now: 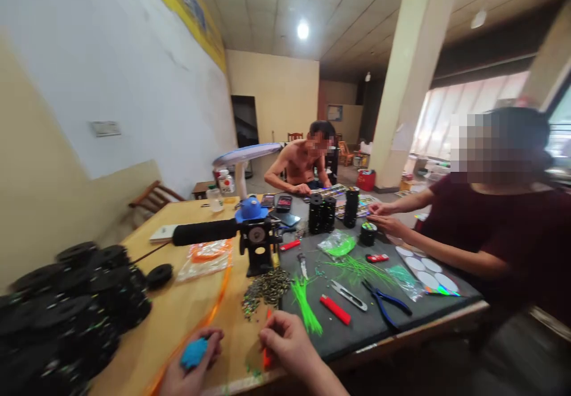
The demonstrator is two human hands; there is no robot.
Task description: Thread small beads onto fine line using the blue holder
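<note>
My left hand is at the table's front edge, fingers curled around a small bright blue lump whose kind I cannot make out. Beside it runs a long strand of orange line, coming from a clear bag. To the right, my right hand is closed in a pinch; whatever lies between the fingertips is too small to tell. An orange-red piece shows just left of that hand, partly hidden by it. Ahead of both hands lies a pile of small metal parts, and bright green strands lie close by.
Black spools are heaped at left. A clamped winding device with a black handle stands mid-table. On the dark mat lie a red lighter, thread snips and blue-handled pliers. Two co-workers sit across and at right.
</note>
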